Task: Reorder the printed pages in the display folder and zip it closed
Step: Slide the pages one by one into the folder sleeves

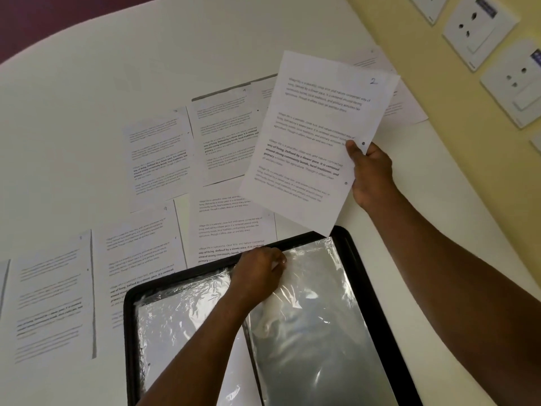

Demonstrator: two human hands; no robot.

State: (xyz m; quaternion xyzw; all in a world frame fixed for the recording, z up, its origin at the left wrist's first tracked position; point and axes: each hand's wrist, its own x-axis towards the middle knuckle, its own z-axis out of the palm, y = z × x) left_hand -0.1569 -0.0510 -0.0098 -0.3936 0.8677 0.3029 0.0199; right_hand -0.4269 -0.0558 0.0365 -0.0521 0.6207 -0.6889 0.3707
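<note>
1. Lying open on the white table [87,83] — the black display folder [355,259].
2. Right hand [370,174] pinches page 2 [316,136] aloft; left hand [257,276] grips a plastic sleeve [310,303].
3. Printed pages [158,159] cover the table — wall sockets [480,24] beyond.

White pages [164,153] carry grey and bold black text; the folder [355,259] has a black rim with silvery sleeves [316,332]; white tabletop [117,68]; pale yellow wall [424,54].

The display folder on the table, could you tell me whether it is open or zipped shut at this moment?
Open. The display folder lies spread flat, both sides' clear sleeves exposed; the left hand holds the top of one sleeve.
</note>
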